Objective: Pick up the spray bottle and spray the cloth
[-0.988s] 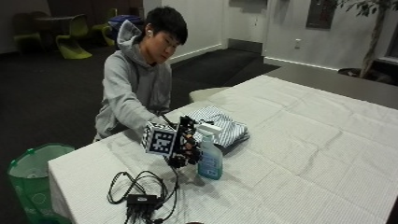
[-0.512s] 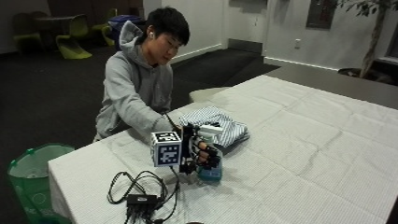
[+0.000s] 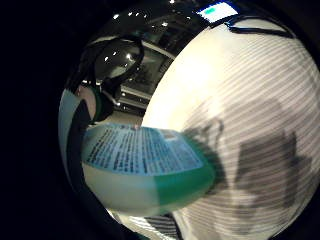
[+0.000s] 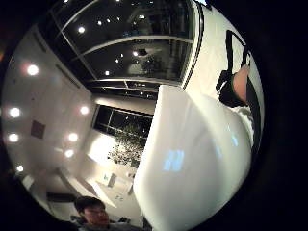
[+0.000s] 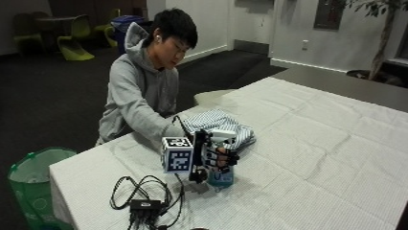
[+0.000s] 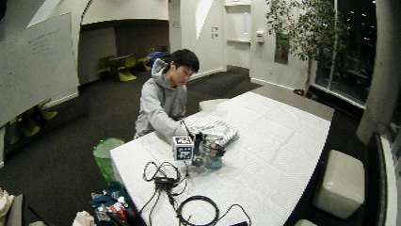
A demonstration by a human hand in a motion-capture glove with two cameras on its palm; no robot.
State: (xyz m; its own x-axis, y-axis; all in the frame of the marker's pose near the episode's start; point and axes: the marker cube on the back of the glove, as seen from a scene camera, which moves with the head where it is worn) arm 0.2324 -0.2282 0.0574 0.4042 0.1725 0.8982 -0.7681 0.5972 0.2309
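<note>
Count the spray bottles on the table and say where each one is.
1. The spray bottle stands on the white tablecloth beside the striped cloth, gripped by the gloved right hand. Others might be hidden.

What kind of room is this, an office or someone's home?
Probably an office or campus common room, not a home: a large whiteboard, green lounge chairs at the back, an indoor tree by tall windows.
</note>
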